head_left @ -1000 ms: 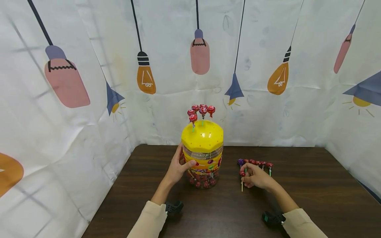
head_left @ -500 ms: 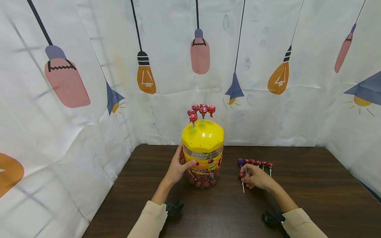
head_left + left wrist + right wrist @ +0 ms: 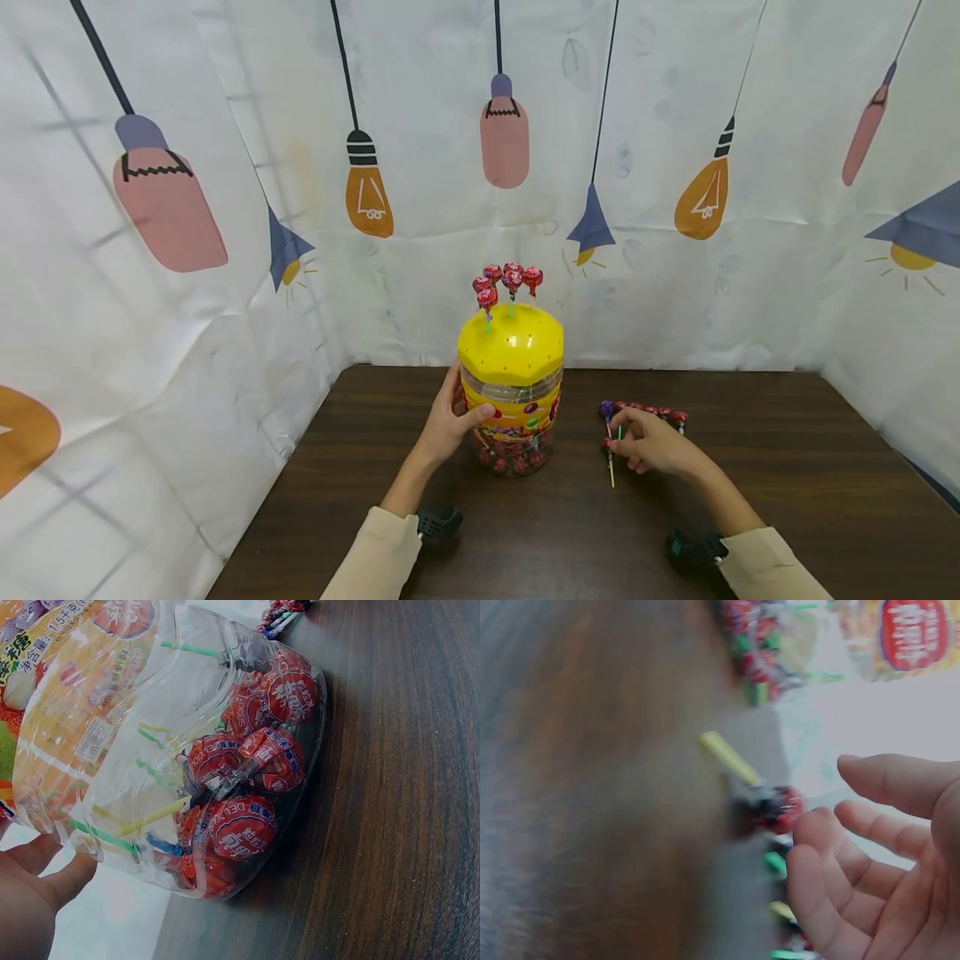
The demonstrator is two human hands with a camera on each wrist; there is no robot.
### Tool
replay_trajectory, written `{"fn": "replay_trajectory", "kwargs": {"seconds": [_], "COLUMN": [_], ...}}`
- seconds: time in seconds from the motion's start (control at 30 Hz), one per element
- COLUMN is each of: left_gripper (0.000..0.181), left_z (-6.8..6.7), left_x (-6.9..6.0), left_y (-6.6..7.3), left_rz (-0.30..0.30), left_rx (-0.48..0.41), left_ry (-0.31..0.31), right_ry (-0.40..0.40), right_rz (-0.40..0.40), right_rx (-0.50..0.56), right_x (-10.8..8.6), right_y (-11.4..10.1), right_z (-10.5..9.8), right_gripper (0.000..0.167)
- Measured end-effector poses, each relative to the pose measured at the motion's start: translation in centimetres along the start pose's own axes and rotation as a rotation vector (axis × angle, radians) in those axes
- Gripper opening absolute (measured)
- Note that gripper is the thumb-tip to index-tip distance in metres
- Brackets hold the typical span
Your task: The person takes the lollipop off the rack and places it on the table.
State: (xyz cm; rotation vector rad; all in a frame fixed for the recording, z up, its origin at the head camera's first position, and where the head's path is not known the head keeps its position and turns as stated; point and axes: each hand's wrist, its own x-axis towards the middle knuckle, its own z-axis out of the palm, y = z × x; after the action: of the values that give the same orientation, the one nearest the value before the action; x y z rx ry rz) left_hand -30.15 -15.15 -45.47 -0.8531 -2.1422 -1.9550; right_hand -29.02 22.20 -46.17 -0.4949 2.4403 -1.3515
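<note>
A clear candy jar (image 3: pixel 517 454) with a yellow lid (image 3: pixel 517 346) stands upright on the table. My left hand (image 3: pixel 446 425) holds its left side, thumb across the front label. In the left wrist view, red-wrapped lollipops (image 3: pixel 244 829) fill the jar's lower end. Several red lollipops (image 3: pixel 512 277) stick up from the lid. My right hand (image 3: pixel 652 442) hovers just right of a red lollipop with a yellow stick (image 3: pixel 612 475). In the right wrist view, thumb and fingers are spread beside that lollipop (image 3: pixel 786 811) and do not grip it.
Behind the right hand lies a row of red lollipops (image 3: pixel 663 412), partly hidden, with a purple one (image 3: pixel 606 408) at its left end. The brown table (image 3: pixel 765 467) ends at a white curtain (image 3: pixel 442 300) printed with lamps.
My right hand's fingers have loosened from the yellow-stick lollipop, and the hand has shifted slightly right and away. The lollipop now lies on the table. My left hand stays on the jar.
</note>
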Motion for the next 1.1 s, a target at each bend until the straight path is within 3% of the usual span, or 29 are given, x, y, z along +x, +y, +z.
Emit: {"fn": "replay_trajectory", "kwargs": {"seconds": [0.17,0.33,0.5,0.67,0.87,1.1], "left_gripper": [0.085,0.084,0.083,0.084,0.083,0.082], "left_z": [0.0,0.0,0.0,0.0,-0.1,0.0], "left_x": [-0.1,0.0,-0.1,-0.1,-0.1,-0.2], "left_y": [0.1,0.1,0.1,0.2,0.2,0.3], "left_rz": [0.004,0.014,0.018,0.019,0.011,-0.008], "left_rx": [-0.006,-0.008,-0.010,-0.021,-0.018,-0.026], "left_ry": [-0.004,-0.007,-0.008,-0.007,0.000,-0.003], "right_ry": [0.038,0.112,0.269,0.397,0.451,0.449], "right_rz": [-0.116,-0.299,-0.447,-0.547,-0.580,-0.555], "right_rx": [-0.025,0.023,0.064,0.090,0.094,0.035], "right_x": [-0.7,-1.6,-1.6,-0.1,2.9,6.3], "right_y": [-2.0,-5.0,-8.7,-13.2,-17.8,-19.6], "right_z": [-0.8,-0.8,-0.2,-0.3,-1.3,-2.4], "right_gripper": [0.032,0.022,0.019,0.026,0.037,0.043]}}
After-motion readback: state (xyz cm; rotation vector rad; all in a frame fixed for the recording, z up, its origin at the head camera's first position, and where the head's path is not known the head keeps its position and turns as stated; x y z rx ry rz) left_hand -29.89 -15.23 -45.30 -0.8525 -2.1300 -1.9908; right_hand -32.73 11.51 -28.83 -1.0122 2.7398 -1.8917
